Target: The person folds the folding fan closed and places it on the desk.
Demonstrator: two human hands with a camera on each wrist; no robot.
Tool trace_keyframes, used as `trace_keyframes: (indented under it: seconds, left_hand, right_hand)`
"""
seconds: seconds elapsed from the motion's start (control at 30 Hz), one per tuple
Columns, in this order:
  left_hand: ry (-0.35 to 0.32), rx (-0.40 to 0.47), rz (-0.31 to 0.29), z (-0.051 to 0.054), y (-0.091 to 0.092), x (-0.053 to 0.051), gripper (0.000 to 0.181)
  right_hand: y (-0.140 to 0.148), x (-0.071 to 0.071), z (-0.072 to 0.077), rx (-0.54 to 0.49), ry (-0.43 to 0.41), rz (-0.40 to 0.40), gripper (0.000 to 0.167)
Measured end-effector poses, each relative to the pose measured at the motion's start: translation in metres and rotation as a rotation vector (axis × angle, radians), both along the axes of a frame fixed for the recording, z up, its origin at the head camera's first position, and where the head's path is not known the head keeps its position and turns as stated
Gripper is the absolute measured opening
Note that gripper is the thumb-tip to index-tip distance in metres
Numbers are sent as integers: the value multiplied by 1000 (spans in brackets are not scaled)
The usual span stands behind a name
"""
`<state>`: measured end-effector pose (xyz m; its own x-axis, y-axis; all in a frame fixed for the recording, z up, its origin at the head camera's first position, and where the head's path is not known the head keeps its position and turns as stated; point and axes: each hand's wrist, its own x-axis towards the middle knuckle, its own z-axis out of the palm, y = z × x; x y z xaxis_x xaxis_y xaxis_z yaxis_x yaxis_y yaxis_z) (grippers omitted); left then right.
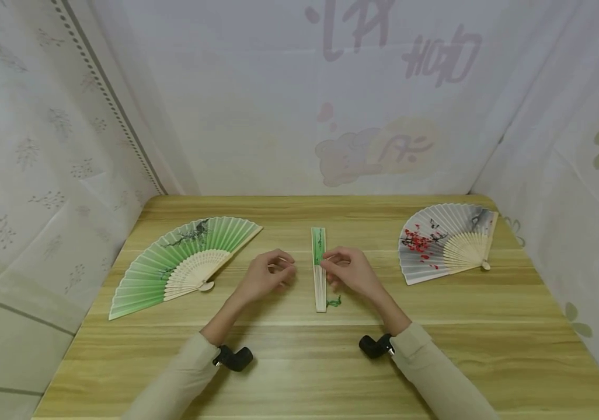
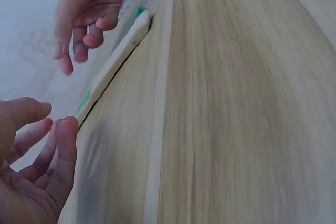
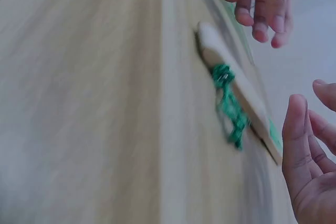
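Head: the folded green fan [image 1: 320, 294] lies lengthwise on the wooden table [image 1: 305, 373] between left hand [image 1: 261, 276] and right hand [image 1: 353, 270], seemingly for either to reach; the spread green fan [image 1: 147, 277] at left and grey blossom-painted fan [image 1: 422, 248] at right likely sit apart for room.

Left wrist: left thumb and fingers loosely parted, gripping nothing.

Right wrist: right hand likewise empty; green tassel [image 3: 222, 75] beside the folded fan's near end.

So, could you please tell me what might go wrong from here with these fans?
The green tassel lies loose beside the folded fan, so it could snag on the right hand. Swinging outward, the left hand might bump the open green fan on that side.
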<state>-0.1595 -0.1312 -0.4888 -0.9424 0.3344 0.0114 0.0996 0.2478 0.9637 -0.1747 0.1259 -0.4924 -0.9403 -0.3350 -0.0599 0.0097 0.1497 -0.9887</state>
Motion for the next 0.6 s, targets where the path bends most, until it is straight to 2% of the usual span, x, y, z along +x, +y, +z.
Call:
trace_keyframes:
  seconds: [0.13,0.33,0.6]
  left_hand:
    - [13,0,43,2,-18,4,20]
    - [6,26,93,4,-46,11,23]
    - [16,40,152,10,-72,16,25]
  right_hand:
    - [-7,-4,2,-51,-14,16,29]
    - [-22,-7,5,-106,-81,27,34]
    - [-46,-13,11,-176,-144,49,39]
